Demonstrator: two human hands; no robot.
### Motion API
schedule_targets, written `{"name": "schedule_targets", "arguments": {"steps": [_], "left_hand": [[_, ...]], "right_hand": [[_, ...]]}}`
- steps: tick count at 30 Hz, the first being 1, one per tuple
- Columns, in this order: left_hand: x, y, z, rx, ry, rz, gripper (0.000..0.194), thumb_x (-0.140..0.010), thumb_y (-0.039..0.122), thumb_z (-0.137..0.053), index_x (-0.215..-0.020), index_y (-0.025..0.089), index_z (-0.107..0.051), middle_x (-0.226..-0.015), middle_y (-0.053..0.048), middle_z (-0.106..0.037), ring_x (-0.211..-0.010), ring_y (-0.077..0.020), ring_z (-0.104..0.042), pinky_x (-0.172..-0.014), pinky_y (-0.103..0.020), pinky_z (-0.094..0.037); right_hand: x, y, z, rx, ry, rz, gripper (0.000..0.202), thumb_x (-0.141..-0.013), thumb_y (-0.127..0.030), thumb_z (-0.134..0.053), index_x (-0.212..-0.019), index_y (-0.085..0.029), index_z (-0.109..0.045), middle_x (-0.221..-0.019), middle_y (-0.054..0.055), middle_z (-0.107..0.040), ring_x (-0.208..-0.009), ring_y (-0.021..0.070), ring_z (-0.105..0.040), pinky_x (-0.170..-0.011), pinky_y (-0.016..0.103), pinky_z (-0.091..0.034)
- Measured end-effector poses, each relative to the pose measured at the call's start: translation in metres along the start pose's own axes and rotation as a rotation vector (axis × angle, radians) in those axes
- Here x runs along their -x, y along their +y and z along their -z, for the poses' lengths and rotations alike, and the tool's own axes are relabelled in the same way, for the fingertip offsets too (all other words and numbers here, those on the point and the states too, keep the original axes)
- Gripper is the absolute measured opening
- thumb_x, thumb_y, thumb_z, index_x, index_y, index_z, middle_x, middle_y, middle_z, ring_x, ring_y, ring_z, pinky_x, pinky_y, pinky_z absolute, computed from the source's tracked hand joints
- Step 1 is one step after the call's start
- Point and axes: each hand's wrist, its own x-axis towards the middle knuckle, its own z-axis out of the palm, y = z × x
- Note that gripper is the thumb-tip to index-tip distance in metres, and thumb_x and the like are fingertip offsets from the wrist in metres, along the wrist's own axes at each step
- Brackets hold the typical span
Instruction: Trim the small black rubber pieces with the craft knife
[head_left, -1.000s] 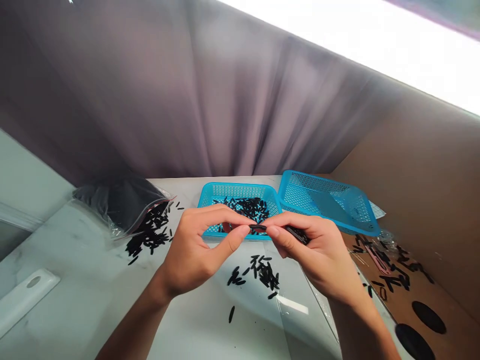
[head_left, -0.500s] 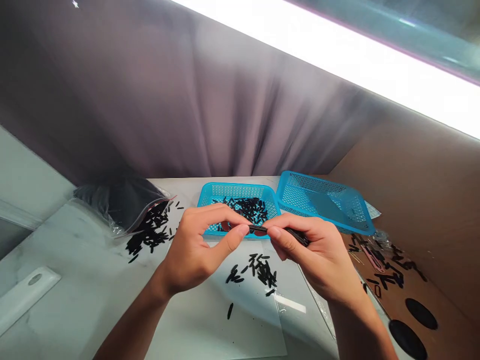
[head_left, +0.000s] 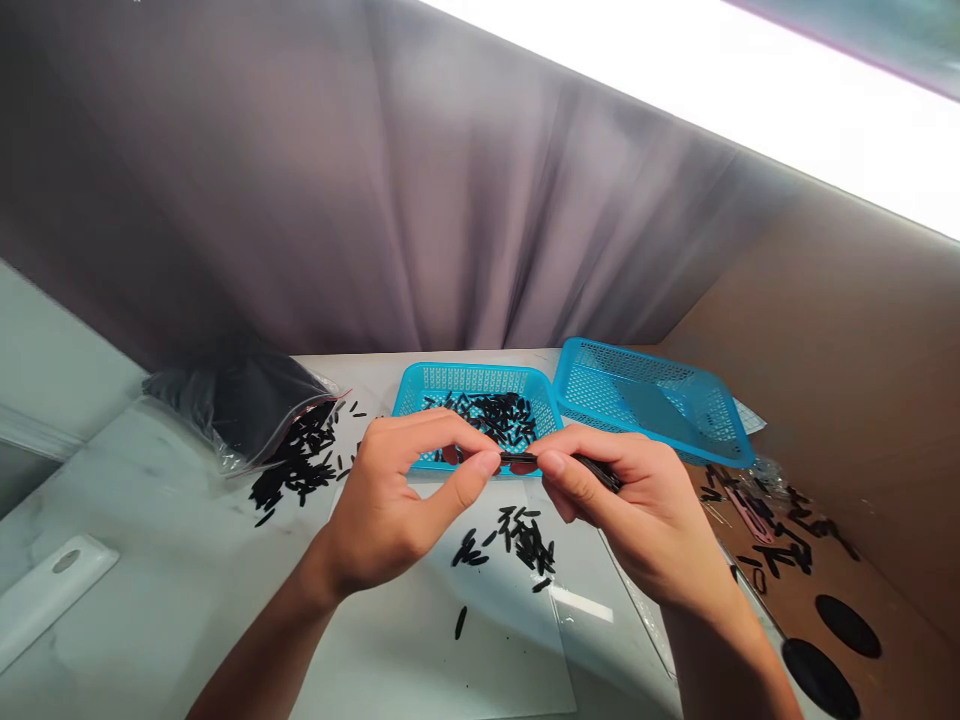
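"Black oblong piece (head_left: 517, 458), where is it?"
"Pinched between the fingertips of the left hand (head_left: 394, 505) and right hand (head_left: 637, 495), before the blue basket (head_left: 480, 378)."
"Anything else held?"
"Yes, more dark pieces (head_left: 602, 472) in the right hand."

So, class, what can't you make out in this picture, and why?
Head view, all:
Ends of the slim black strip: covered by the left hand and right hand.
Near side of the middle perforated blue plastic basket: partly behind both hands.
White oblong object with an oval hole: cut off by the left edge.
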Motion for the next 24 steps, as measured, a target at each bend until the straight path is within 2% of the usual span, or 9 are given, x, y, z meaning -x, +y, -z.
{"name": "schedule_targets", "arguments": {"steps": [3,10,18,24], "left_hand": [[-0.0001,-0.0008,-0.0005,-0.006,0.017,-0.003,0.016,-0.095,0.013,-0.067,-0.083,0.019,-0.076,-0.077,0.003,-0.077,-0.072,-0.0114,-0.068,-0.07,-0.025,-0.053],[-0.0001,-0.0014,-0.0013,-0.037,0.066,-0.051,0.012,-0.091,0.009,-0.071,-0.089,0.018,-0.078,-0.081,0.002,-0.08,-0.073,-0.0102,-0.07,-0.071,-0.023,-0.054],[-0.0012,-0.0022,-0.0017,-0.048,0.076,-0.062,0.014,-0.09,0.007,-0.071,-0.09,0.018,-0.078,-0.082,0.003,-0.081,-0.075,-0.0092,-0.072,-0.074,-0.023,-0.055],[-0.0008,-0.004,-0.0029,-0.079,0.113,-0.097,0.014,-0.089,0.006,-0.072,-0.089,0.019,-0.079,-0.082,0.003,-0.081,-0.074,-0.0102,-0.071,-0.071,-0.024,-0.055]], "right_hand": [[0.0007,0.0006,-0.0003,0.01,0.002,0.017,0.03,-0.103,-0.035,-0.065,-0.08,-0.021,-0.076,-0.056,-0.005,-0.055,-0.054,0.0083,-0.047,-0.052,0.021,-0.036],[0.0015,-0.0002,-0.0014,0.055,0.023,0.034,0.02,-0.103,-0.03,-0.066,-0.099,-0.027,-0.085,-0.057,-0.006,-0.057,-0.055,0.0076,-0.049,-0.053,0.02,-0.037],[0.0016,-0.0002,-0.0005,0.074,0.032,0.028,0.019,-0.102,-0.03,-0.067,-0.104,-0.029,-0.086,-0.056,-0.006,-0.058,-0.055,0.0083,-0.049,-0.053,0.02,-0.038],[-0.0015,0.0015,-0.0005,0.072,0.041,-0.007,0.023,-0.102,-0.035,-0.066,-0.108,-0.027,-0.087,-0.056,-0.004,-0.059,-0.054,0.01,-0.049,-0.051,0.022,-0.037]]}}
